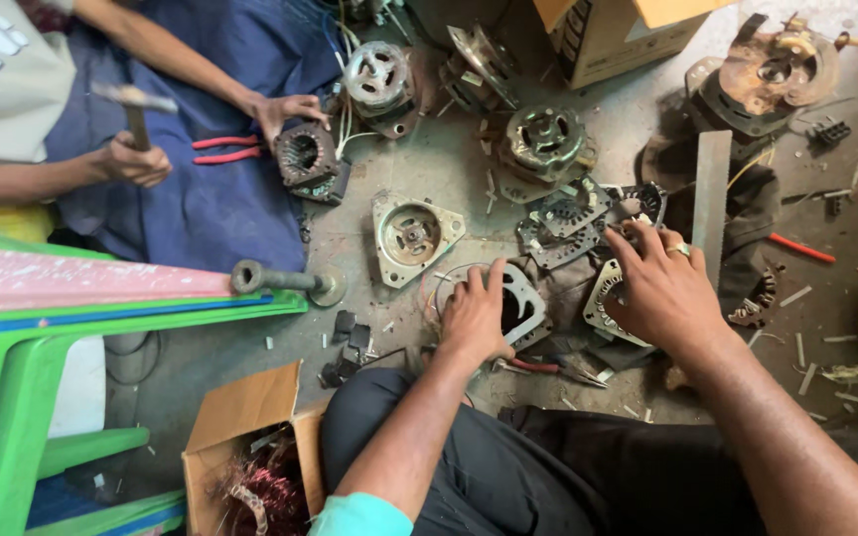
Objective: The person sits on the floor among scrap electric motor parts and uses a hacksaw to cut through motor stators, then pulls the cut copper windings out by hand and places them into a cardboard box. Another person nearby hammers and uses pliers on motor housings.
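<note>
The fingers (476, 283) of the left hand (474, 320) are spread and pressed flat on a grey metal motor end plate (523, 303), a rounded frame with a big round opening, lying on the concrete floor (399, 328) just past the person's dark-trousered knees. The right hand (659, 290), a ring on one finger, lies at 3 o'clock from it, palm down on a toothed stator lamination ring (603, 298), its fingers splayed and their tips reaching a stack of thin dark laminations (573, 223) at 12 o'clock; neither hand is closed around anything. Red-handled pliers (538, 365) lie between the knees and the end plate.

Nearest of all, at 7 o'clock, an open cardboard box (250, 407) holds tangled reddish copper winding wire (270, 486). A green plastic chair (22, 377) fills the left edge, and a rusty bolt with a washer (285, 281) lies beside it.

At 11 o'clock from the left hand sits a triangular pale metal bearing housing (411, 234), dull and greasy. Farther on stand round, ribbed motor bodies (545, 139), grey and rust-stained, with another (379, 79) beyond. A flat steel strip (712, 199) lies at 1 o'clock, with a rusted motor (767, 79) past it.

At 10 o'clock a second person, seated on blue cloth (201, 199), grips a hammer (134, 109) in one hand and steadies a dark stator block (305, 159) with the other, red pliers (225, 149) alongside.
</note>
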Demonstrator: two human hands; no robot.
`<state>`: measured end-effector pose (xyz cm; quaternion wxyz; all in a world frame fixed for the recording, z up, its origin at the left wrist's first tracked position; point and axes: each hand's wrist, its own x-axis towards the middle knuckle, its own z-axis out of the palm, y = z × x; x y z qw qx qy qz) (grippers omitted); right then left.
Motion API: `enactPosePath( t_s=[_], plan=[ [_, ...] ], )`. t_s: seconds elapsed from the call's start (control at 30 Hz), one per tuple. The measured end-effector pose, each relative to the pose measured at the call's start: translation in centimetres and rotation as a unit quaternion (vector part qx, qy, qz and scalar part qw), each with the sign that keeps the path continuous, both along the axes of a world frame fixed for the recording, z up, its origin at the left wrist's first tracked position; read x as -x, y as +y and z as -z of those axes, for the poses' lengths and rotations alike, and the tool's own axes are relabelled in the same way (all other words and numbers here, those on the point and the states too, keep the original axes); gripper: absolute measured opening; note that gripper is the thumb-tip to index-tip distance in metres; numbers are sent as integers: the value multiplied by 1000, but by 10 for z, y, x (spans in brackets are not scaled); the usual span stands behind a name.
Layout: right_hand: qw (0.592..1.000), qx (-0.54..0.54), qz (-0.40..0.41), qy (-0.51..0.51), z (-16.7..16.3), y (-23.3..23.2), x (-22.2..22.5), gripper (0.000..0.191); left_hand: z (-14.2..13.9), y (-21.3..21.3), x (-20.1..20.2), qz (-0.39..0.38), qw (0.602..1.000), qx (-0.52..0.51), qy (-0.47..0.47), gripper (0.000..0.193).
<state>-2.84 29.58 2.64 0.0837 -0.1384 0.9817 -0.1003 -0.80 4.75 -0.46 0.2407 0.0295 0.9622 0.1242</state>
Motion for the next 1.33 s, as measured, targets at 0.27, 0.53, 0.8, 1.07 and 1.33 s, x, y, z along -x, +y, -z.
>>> enactPosePath(
  t_s=[0.27,0.53,0.8,1.07,1.33],
  plan=[
    [998,-16,-48,-45,17,12,-14,67,22,6,-17,-24,999,-3,29,140],
    [974,-110,36,-196,36,28,-23,23,55,6,-23,-21,996,-27,87,129],
    [971,-123,-2,-204,67,-24,-38,33,39,-8,-20,-14,998,-32,50,145],
    [980,-149,-36,-125,96,-30,-30,14,36,-13,-7,5,997,-31,66,139],
    [996,-11,-13,-89,48,-42,4,28,36,1,5,73,995,-23,61,142]
  ],
)
